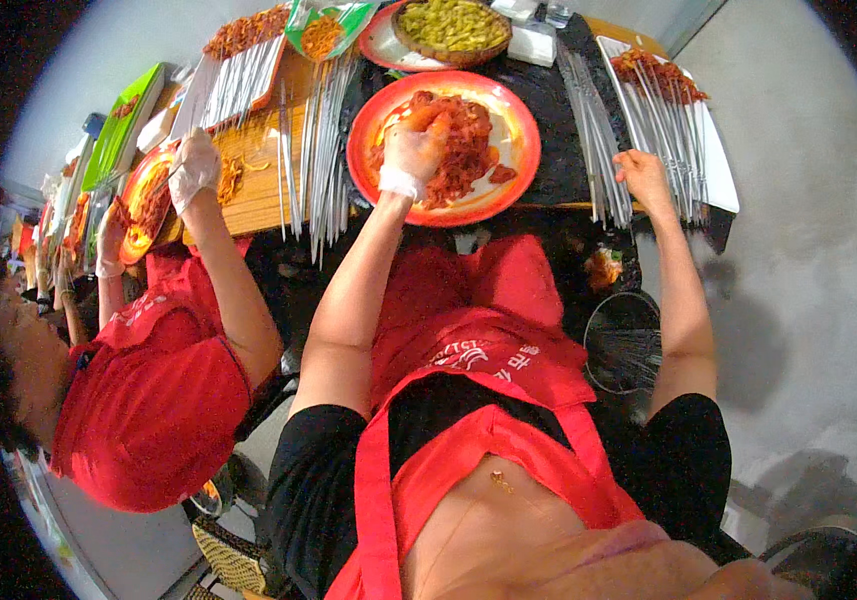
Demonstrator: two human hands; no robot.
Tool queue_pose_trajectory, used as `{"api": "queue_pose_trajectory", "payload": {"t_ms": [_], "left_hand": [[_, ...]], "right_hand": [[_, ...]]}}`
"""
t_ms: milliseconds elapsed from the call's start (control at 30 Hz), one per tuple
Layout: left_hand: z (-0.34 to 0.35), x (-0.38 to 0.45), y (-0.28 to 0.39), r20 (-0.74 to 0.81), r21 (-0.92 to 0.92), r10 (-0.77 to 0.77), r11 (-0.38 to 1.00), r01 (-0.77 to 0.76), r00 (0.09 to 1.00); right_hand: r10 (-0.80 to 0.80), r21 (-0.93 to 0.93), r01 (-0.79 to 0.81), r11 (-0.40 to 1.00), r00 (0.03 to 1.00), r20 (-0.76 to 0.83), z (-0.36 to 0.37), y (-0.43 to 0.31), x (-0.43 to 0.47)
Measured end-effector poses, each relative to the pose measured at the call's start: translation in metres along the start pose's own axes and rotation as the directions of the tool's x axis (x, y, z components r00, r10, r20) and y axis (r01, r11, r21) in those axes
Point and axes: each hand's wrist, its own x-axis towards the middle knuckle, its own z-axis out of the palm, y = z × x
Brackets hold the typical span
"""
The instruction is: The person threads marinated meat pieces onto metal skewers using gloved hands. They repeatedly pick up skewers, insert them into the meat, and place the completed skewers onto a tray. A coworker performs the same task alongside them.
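My left hand (413, 150), in a clear plastic glove, is in a pile of red-sauced meat pieces (462, 161), its orange-smeared fingers curled into the meat. The pile lies on a round red-rimmed plate (526, 150) at the table's front edge. My right hand (644, 178) is bare and curled, over the space between a bundle of loose metal skewers (595, 135) and a white tray (721, 184). Whether its fingertips pinch a skewer cannot be made out. Loaded skewers rest on that tray, with red meat (657, 75) at their far ends.
Left of the plate lie more metal skewers (327, 150). Behind it stand a basket of green pieces (452, 31) and a green dish (338, 37). At my left a co-worker's gloved hand (195, 169) works near another plate (130, 244). A wire-rimmed bin (623, 337) stands below right.
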Motion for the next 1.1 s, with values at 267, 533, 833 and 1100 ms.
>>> {"api": "queue_pose_trajectory", "payload": {"t_ms": [267,533,833,1100], "left_hand": [[-0.014,-0.001,0.025,-0.102,0.042,-0.078,0.996,0.082,0.992],[-0.021,-0.011,0.004,0.072,0.668,0.215,0.715,-0.207,0.974],[0.0,-0.018,-0.03,0.376,0.79,0.163,0.457,-0.408,0.912],[-0.003,-0.009,-0.027,0.338,0.765,0.071,0.559,-0.318,0.938]], "right_hand": [[-0.043,-0.45,-0.006,0.893,0.994,-0.098,0.059,-0.01,0.026],[0.091,-0.504,-0.013,0.864,0.987,0.132,0.051,0.011,0.071],[0.152,-0.121,-0.135,0.983,0.978,0.146,0.041,0.017,0.051],[-0.004,0.624,0.047,0.78,0.998,-0.07,0.017,-0.048,-0.004]]}}
